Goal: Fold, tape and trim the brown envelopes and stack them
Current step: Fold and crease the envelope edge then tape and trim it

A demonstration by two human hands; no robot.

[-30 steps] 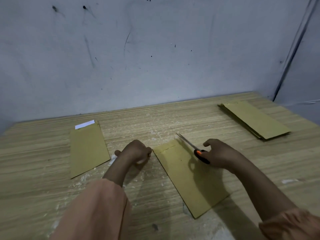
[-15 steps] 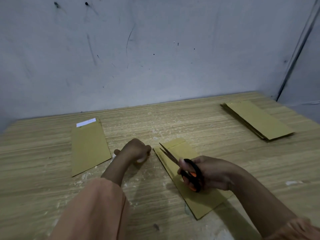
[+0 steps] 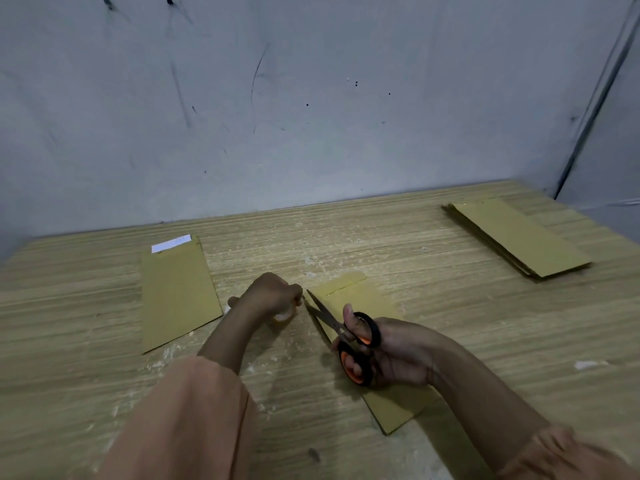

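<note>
A brown envelope (image 3: 349, 292) lies in the middle of the wooden table (image 3: 415, 306), its top flap folded down. My right hand (image 3: 398, 351) grips black and orange scissors (image 3: 349, 341) over it, with the blades parted and pointing at the envelope's upper left corner. My left hand (image 3: 273, 296) is curled just left of that corner around a whitish thing, likely a tape roll, mostly hidden. A second brown envelope (image 3: 176, 292) lies to the left with a white strip (image 3: 171, 243) at its top. A stack of brown envelopes (image 3: 516, 237) sits at the far right.
A scuffed grey wall (image 3: 311, 98) closes off the back of the table. White flecks and a small white scrap (image 3: 585, 364) lie on the wood at the right. Bare wood shows between the middle envelope and the stack.
My right hand picked the scissors up from the envelope, drew them toward me and opened the blades, which now point at the envelope's upper left corner. My left hand barely moved.
</note>
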